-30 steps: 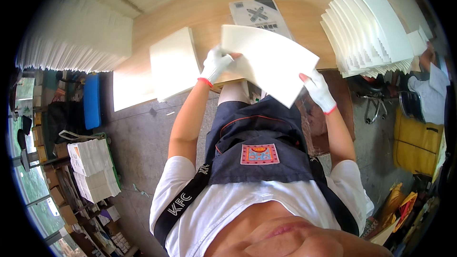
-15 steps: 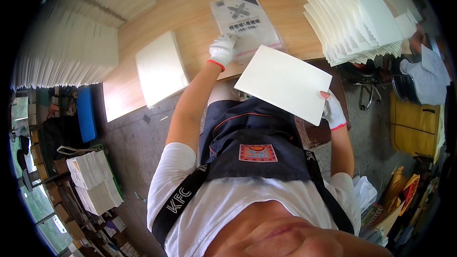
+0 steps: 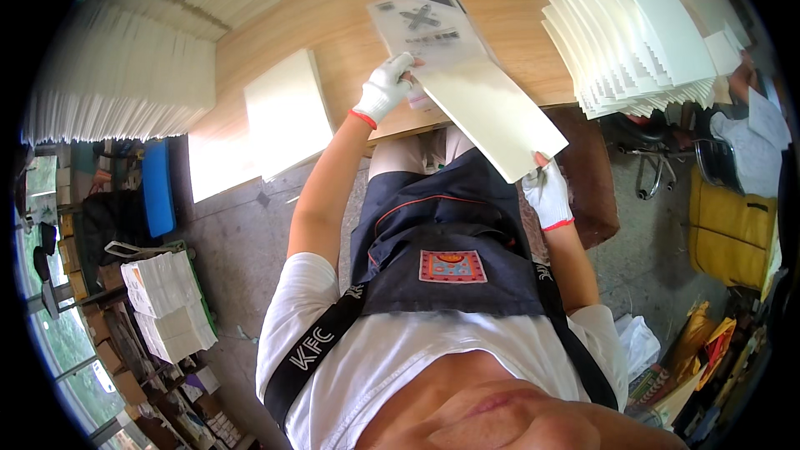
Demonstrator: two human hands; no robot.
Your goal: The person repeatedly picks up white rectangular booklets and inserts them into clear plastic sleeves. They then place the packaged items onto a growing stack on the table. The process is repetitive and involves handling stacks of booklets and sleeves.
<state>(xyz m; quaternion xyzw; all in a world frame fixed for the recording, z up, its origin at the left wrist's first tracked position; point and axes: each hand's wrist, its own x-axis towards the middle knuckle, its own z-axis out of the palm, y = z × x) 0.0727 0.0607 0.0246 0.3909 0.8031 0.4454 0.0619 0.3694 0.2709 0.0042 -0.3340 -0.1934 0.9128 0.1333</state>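
In my gloved right hand is a white paper pad, pinched by its near right corner and tilted above the table's front edge. The pad's far end meets the near side of a clear printed plastic bag on the table. Whether that end lies inside the bag or over it, I cannot tell. My gloved left hand is closed with thumb and fingertips on the bag's near left edge, beside the pad's corner. A stack of white paper lies on the table to the left.
On the wooden table, tall paper stacks stand at left and a fanned stack at right. A brown stool, a wheeled chair and a yellow bag are to my right. Another person's arm shows far right.
My right hand has brought the pad left and toward the bag, turning and tilting it. My left hand has shifted from lying on the bag to gripping its near edge.
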